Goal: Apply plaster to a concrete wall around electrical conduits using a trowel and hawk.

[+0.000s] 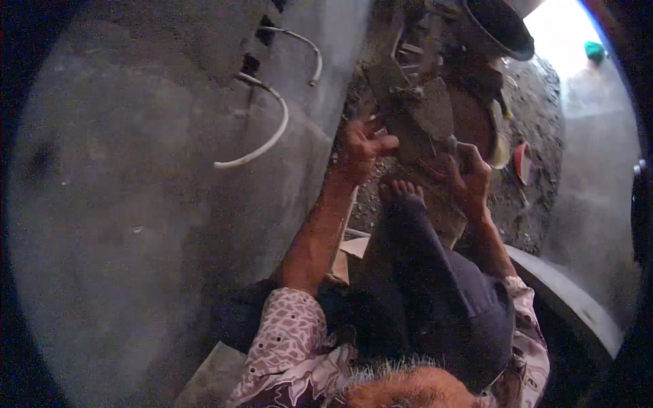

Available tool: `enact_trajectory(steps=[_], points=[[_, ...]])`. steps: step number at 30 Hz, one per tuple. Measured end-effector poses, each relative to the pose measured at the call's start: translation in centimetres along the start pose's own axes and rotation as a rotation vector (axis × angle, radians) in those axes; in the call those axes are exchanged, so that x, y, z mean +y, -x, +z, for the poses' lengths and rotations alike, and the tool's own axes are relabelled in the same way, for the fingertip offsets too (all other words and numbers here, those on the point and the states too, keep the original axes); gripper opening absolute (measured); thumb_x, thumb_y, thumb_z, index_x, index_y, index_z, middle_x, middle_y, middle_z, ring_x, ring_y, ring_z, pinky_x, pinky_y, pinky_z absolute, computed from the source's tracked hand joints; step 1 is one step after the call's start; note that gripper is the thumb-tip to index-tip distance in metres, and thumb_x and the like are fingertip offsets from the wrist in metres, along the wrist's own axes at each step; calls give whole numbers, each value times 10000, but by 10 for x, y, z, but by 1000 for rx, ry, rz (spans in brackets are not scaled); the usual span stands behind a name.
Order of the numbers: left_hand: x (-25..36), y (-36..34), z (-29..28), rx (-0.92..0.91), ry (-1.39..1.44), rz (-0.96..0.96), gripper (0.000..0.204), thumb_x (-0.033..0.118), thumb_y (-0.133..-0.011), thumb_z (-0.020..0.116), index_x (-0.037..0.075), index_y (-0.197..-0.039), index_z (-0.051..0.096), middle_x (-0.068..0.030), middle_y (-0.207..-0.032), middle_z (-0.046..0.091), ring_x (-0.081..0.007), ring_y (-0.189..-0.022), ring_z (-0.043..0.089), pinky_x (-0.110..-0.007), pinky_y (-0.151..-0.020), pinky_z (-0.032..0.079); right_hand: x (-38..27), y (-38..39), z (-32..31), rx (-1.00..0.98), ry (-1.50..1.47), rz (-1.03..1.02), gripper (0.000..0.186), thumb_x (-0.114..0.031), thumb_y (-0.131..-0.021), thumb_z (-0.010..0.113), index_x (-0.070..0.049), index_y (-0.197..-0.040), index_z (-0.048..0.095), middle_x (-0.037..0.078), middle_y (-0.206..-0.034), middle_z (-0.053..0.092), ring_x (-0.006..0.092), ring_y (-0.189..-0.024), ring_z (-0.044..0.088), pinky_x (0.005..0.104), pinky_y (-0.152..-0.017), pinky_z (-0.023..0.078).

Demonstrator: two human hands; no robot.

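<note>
Above the gritty floor (537, 204), the right hand (471, 173) wraps its fingers round the trowel (435, 112), blade best kept level; the left hand (364, 144), near the floor's left edge, half-curls, pinch indeterminable.

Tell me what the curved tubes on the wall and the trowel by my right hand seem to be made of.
Curved tubes: probably plastic, pale and smooth-looking, bending in even arcs. Trowel: likely metal, judging by its thin, flat, pointed shape; the finish looks dull grey, perhaps mortar-coated, but it's too dim to be sure.
</note>
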State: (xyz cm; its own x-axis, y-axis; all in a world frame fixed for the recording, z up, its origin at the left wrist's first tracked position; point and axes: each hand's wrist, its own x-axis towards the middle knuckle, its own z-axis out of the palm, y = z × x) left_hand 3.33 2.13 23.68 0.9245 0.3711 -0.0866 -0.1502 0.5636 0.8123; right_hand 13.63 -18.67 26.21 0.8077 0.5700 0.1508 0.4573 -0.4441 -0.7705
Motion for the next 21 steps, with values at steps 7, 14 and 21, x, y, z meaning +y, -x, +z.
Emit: enact_trajectory(steps=[7, 14, 21], points=[[2, -3, -20, 138, 24, 9, 591, -4, -666, 725, 34, -1215, 511, -77, -1074, 623, -196, -945, 621, -304, -792, 538, 0, -44, 21, -31, -24, -176, 357, -215, -741, 743, -84, -1009, 547, 143, -789, 657, 297, -699, 665, 365, -622, 508], [5, -5, -30, 183, 102, 0, 701, -25, -619, 728, 20, -1263, 456, -99, -1129, 606, -251, -1027, 603, -372, -862, 525, -31, -111, 28, -126, -53, -193, 286, -179, -748, 720, -65, -943, 545, 154, -793, 644, 337, -717, 652, 394, -631, 503], [-7, -7, -44, 271, 1, -36, 728, 79, -598, 776, 24, -1253, 463, -100, -1114, 616, -245, -1008, 609, -378, -892, 501, -29, -203, 68, -105, 19, -603, 256, -69, -820, 659, -45, -1065, 588, 148, -925, 617, 321, -817, 623, 338, -714, 496]])
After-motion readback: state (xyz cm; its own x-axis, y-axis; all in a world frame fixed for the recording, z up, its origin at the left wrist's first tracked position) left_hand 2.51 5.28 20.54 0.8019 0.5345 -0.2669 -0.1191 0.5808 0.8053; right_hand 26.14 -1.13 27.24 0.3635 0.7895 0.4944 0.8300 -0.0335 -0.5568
